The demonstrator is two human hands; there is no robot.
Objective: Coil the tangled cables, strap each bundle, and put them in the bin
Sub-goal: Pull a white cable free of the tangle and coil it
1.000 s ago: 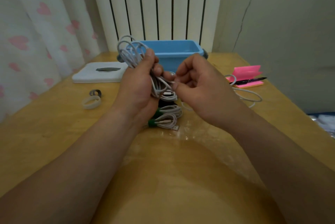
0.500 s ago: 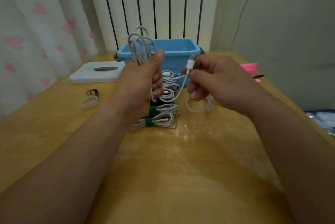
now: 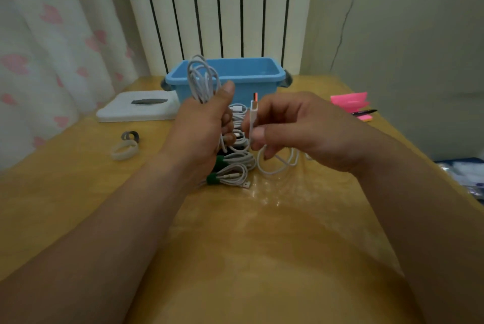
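Note:
My left hand (image 3: 203, 129) grips a coil of white cable (image 3: 201, 80), whose loops stick up above the fist. My right hand (image 3: 298, 128) pinches the same cable's free end just below its USB plug (image 3: 254, 106), which points upward. A slack loop (image 3: 275, 164) hangs under the right hand down to the table. Behind and below the hands lie several coiled white bundles with green straps (image 3: 230, 174). The blue bin (image 3: 227, 76) stands at the back of the table.
Loose white and grey straps (image 3: 127, 146) lie on the left. A white flat box (image 3: 136, 107) sits beside the bin. Pink sticky notes (image 3: 349, 101) and a pen (image 3: 362, 112) are at the right edge. A radiator and a curtain stand behind the table.
The right hand drew the cable's free end out of the bundle and raised it, so the plug now stands upright. The left hand kept its hold on the coil.

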